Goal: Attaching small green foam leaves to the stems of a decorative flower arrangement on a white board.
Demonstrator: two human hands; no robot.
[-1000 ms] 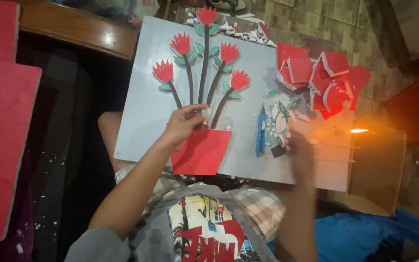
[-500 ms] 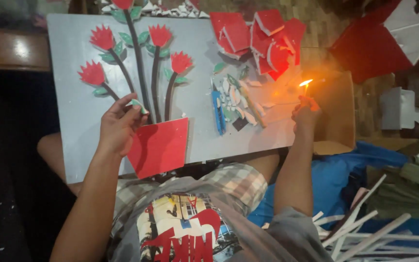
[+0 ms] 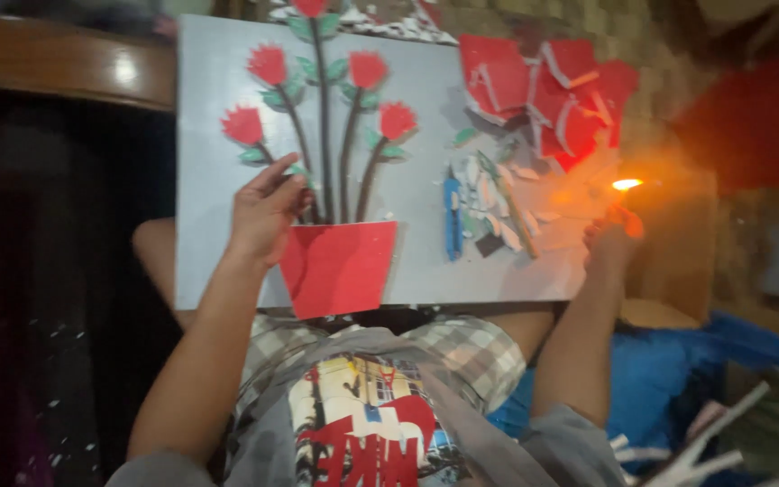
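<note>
A grey board lies across my lap. It bears a paper craft of red flowers on dark stems rising from a red paper pot. My left hand presses on the stems just above the pot's upper left corner, fingers spread. My right hand is at the board's right edge, closed around a small lit lighter, with its orange flame burning just above the fingers. The lighter's body is mostly hidden.
Red foam pieces are piled at the board's upper right. A blue clip-like tool and several small paper scraps lie mid-board. A brown box stands to the right, blue cloth and white strips lie below it, and a wooden edge runs at upper left.
My right hand has left the scraps and moved to the board's right edge, with the flame now burning above its fingers. My left hand stays pressed on the stems.
</note>
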